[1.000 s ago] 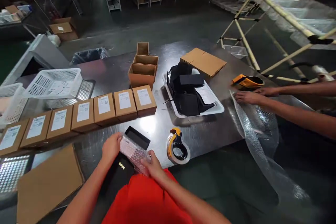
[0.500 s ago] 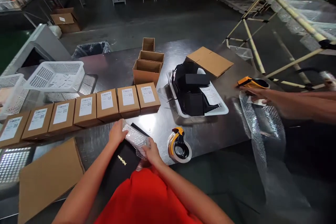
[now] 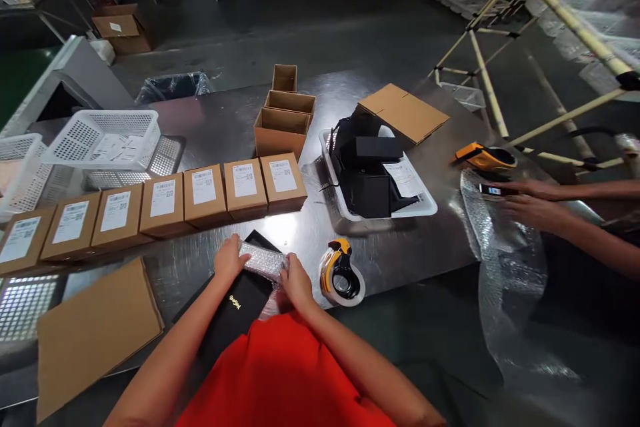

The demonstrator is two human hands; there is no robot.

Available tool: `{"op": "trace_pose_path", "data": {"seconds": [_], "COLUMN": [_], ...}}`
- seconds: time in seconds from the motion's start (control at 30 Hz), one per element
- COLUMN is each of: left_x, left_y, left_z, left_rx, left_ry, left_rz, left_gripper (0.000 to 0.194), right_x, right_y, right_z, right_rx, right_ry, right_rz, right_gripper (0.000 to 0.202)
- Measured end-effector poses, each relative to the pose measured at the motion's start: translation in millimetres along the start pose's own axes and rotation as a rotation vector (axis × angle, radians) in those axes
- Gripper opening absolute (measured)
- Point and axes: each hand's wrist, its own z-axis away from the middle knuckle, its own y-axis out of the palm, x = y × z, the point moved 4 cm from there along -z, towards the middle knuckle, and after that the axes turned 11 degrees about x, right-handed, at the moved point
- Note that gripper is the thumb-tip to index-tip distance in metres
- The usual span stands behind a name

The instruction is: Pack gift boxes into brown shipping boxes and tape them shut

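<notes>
Between my hands is a small bubble-wrapped package, long and narrow. My left hand grips its left end and my right hand its right end, fingers closed on both sides. What lies inside the wrap cannot be made out. Below it, partly hidden by my left arm, is a black box or bag with gold lettering. A tape dispenser with orange and black parts rests on the table just right of my right hand.
Labelled cartons form a row at left, with open cartons behind. A white basket holds black boxes. Flat cardboard lies front left. At right, a co-worker's hands hold a small dark item over bubble wrap.
The wrapped package has turned to lie more level, my right hand rising slightly with it. The co-worker's hands now show a small dark item above the bubble wrap.
</notes>
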Motion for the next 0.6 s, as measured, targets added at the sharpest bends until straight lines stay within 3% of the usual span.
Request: {"op": "trace_pose_path", "data": {"seconds": [0.23, 0.4, 0.6], "left_x": [15.2, 14.3, 11.2], "left_y": [-4.5, -2.2, -1.5], "left_z": [-10.7, -14.9, -18.5], "left_rx": [0.059, 0.061, 0.100], "left_ry": [0.015, 0.011, 0.029], "left_rz": [0.094, 0.110, 0.105], "left_gripper": [0.065, 0.067, 0.063], "right_x": [7.4, 9.9, 5.5], "right_y": [-10.8, -6.0, -7.6], "right_z": [-8.1, -9.2, -13.3], "right_rx": [0.077, 0.088, 0.053], "right_ry": [0.099, 0.048, 0.024], "right_rz": [0.172, 0.282, 0.127], "right_gripper": [0.022, 0.021, 0.021]}}
